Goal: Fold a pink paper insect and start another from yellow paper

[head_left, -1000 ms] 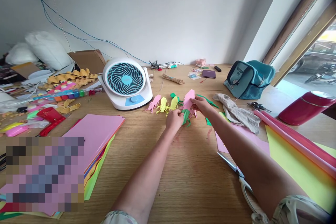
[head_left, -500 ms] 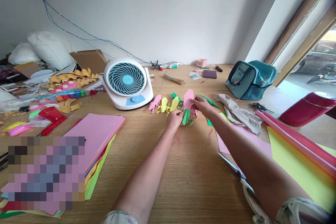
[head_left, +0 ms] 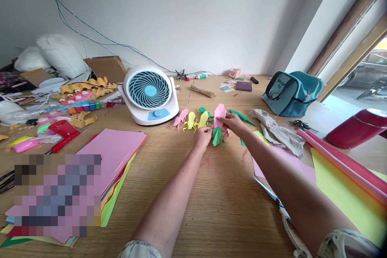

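My right hand [head_left: 236, 124] is closed in a pinch at the edge of a pink folded-paper insect [head_left: 219, 112]. Just in front of it is a green folded-paper insect [head_left: 217, 136], wings toward me, thin legs at its right side. My left hand [head_left: 202, 138] has thumb and finger pressed together at the green one's upper left edge; the exact grip is too small to see. Left of my hands, a pink paper insect [head_left: 181, 117] and two yellow ones, a nearer-left one [head_left: 191, 121] and another [head_left: 203, 119], lie in a row. More green paper [head_left: 204, 110] shows behind.
A white fan [head_left: 150, 94] stands behind left. Stacked coloured paper [head_left: 117, 145] lies at left. On the right are scissors [head_left: 279, 205] under my forearm, a grey cloth [head_left: 279, 133], pink paper [head_left: 286, 165], a teal bag [head_left: 292, 92] and a red bottle [head_left: 356, 128].
The whole view has shifted slightly, so things appear a little farther right. Both hands keep their pinches on the paper insects, with hardly any movement against the table.
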Motion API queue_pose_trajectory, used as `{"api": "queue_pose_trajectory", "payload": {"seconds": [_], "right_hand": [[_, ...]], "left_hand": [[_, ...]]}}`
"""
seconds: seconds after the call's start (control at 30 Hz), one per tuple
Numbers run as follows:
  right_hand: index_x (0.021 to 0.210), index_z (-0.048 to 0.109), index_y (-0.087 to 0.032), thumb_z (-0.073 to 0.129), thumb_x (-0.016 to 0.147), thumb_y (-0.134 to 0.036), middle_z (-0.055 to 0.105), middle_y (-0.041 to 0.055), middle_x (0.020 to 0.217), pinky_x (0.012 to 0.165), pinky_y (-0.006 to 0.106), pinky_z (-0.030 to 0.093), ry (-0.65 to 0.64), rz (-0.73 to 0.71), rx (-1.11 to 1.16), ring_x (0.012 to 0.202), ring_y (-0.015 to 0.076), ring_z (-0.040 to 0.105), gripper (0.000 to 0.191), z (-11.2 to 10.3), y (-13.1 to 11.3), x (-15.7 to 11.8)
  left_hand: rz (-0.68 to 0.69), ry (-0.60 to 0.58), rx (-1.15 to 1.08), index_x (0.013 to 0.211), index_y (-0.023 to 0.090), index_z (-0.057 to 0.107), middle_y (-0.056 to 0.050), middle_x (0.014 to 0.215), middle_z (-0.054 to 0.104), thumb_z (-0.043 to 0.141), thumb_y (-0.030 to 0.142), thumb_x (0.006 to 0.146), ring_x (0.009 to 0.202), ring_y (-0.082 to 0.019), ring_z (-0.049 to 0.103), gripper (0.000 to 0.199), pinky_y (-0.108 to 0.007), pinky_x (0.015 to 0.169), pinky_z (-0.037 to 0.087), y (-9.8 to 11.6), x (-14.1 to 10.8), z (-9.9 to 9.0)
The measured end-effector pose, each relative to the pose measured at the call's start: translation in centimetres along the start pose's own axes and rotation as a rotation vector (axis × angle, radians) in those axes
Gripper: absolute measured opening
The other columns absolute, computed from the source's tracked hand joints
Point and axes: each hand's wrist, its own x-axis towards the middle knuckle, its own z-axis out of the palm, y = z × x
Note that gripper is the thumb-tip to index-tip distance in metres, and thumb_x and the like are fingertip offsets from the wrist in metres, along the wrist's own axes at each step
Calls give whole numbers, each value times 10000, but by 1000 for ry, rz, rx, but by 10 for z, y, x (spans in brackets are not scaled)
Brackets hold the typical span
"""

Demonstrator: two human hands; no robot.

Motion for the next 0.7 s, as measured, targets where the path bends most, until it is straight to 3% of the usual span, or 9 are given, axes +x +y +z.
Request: {"api": "queue_pose_trajectory", "payload": {"seconds": [0.13,0.23,0.33,0.5,0.7], "right_hand": [[748,641,-164,762,711,-471,635,7,544,357,217,433,-14,-53,-8,407,121,539,332,0,1,5],[858,642,-164,702,782,-436,683,21,698,520,204,527,110,-119,-23,586,121,638,288,-4,2,7],[881,627,-167,635,824,-405,675,26,737,599,217,540,237,-156,-83,684,136,669,245,-13,7,3],[811,636,-173,651,763,-341,669,18,709,583,249,523,285,-147,-232,668,165,664,175,-18,19,-12],[947,677,-173,646,754,-260,714,27,771,646,275,549,280,-193,-306,699,170,670,213,-5,17,-5]], "left_hand": [[-83,-23,-99,922,184,732,-20,747,725,593,258,873,559,-116,649,165,-237,562,540,6,-4,1],[-110,-26,-157,933,167,722,-36,760,733,590,245,877,564,-121,658,164,-254,566,556,9,-6,1],[-105,-26,-191,906,152,720,-46,759,734,598,203,864,592,-126,669,139,-261,583,569,10,-7,2],[-22,-6,-187,856,140,711,-46,787,734,614,112,814,678,-128,687,109,-255,640,582,4,-6,8],[172,130,-84,929,147,685,-49,941,727,560,19,776,879,-125,679,235,-247,792,556,1,-10,11]]}}
